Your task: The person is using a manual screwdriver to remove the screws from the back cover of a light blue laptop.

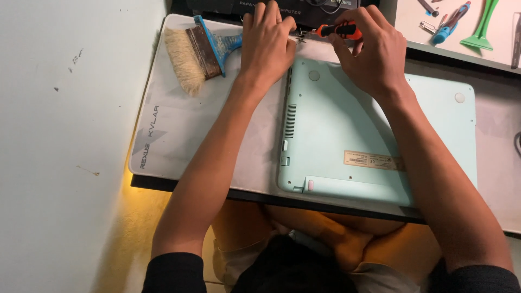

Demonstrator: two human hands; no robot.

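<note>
A mint-green laptop (347, 125) lies upside down on a light grey desk mat (173, 135). My right hand (372, 51) grips an orange-handled screwdriver (339, 30) lying sideways just beyond the laptop's far left corner. Its tip points left toward a small metal part (300, 35) next to the fingers of my left hand (267, 40). That hand rests palm down on the mat beside the corner, fingers together; whether it pinches the small part I cannot tell.
A wide paint brush (198, 51) with a blue handle and pale bristles lies on the mat to the left. At the far right, a white surface holds a blue-handled tool (449, 24) and a green plastic pry tool (482, 30). A white wall (65, 135) is at left.
</note>
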